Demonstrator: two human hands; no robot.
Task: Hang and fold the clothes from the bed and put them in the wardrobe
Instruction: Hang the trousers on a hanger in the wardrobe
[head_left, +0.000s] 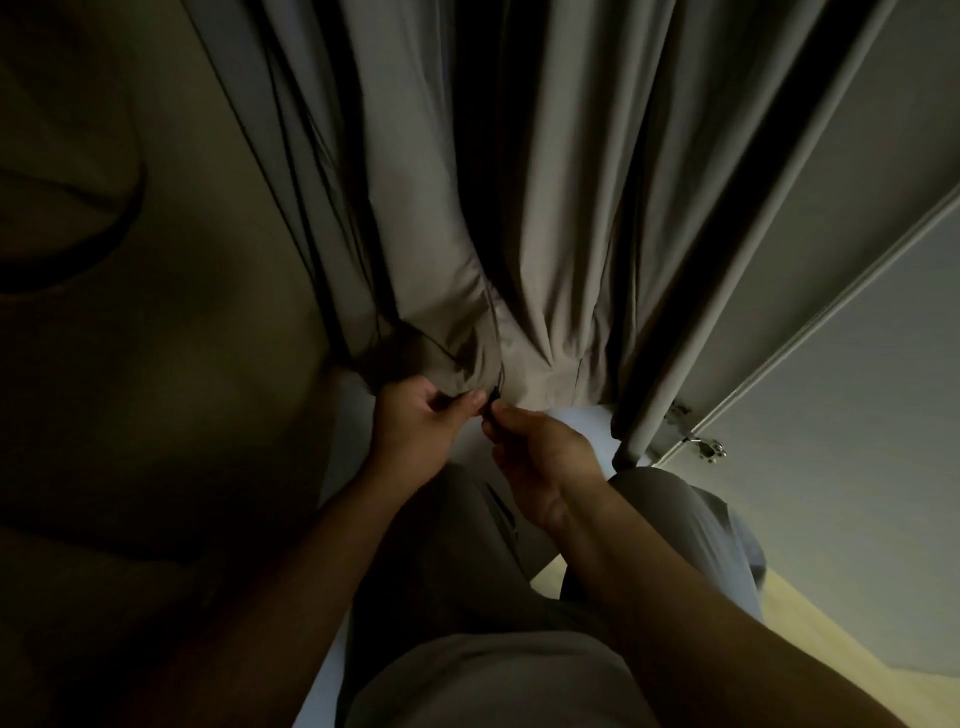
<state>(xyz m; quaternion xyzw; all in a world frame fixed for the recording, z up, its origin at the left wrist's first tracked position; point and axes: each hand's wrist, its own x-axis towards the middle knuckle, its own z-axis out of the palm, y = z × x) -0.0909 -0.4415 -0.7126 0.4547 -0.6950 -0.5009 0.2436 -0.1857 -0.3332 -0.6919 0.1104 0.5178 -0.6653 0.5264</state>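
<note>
A: Two hands meet at the bottom of the grey garment (550, 234). It hangs long, straight up from the fingers, beside the wardrobe door (857, 415).
B: Who holds what?
A: The left hand (415, 431) pinches the hem. The right hand (540, 457) pinches a small dark bit (492, 404), maybe a zip. The garment's top is cut off, and it's too dark to tell more
</note>
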